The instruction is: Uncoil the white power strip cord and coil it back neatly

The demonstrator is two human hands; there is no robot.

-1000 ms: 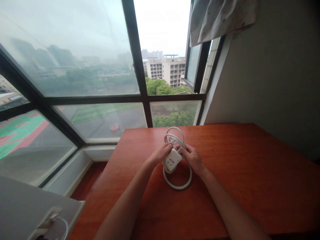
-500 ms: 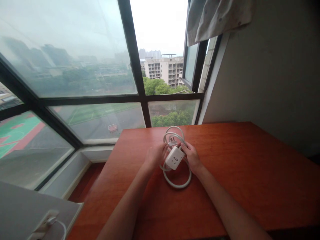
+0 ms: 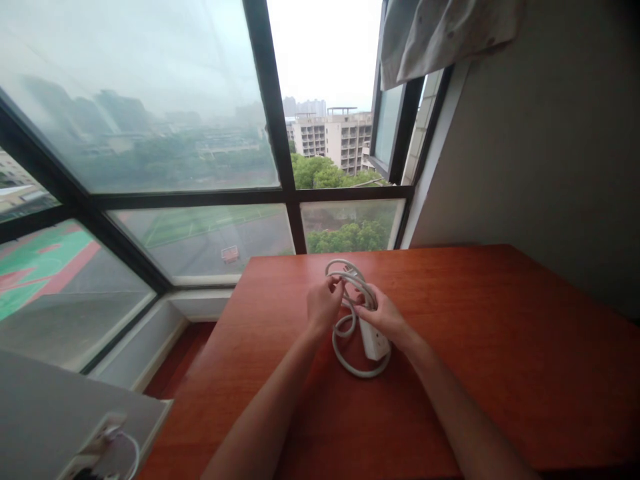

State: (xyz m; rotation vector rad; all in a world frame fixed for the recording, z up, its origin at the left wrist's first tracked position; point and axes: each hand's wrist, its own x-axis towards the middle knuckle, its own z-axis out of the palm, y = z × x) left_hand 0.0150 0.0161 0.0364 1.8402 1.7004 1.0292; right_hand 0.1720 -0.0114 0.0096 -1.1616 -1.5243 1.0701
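Note:
A white power strip [image 3: 374, 341] with a coiled white cable [image 3: 350, 320] lies on the red-brown wooden table [image 3: 475, 347], near its far middle. My left hand [image 3: 324, 305] is closed, pinching a loop of the cable at the top of the coil. My right hand [image 3: 383, 315] is closed over the top end of the power strip and the cable beside it. The strip now points toward me, its socket face partly hidden by my right hand.
Large windows with dark frames [image 3: 280, 153] rise behind the table's far edge. A grey wall [image 3: 550, 147] stands to the right. A cloth [image 3: 445, 33] hangs at the top. At the bottom left a white socket with a plugged cable [image 3: 103, 443] sits on a grey surface.
The power strip has turned from tilted with its socket face up to lying lengthwise toward me. My left hand has moved from the strip's side up to the cable loops.

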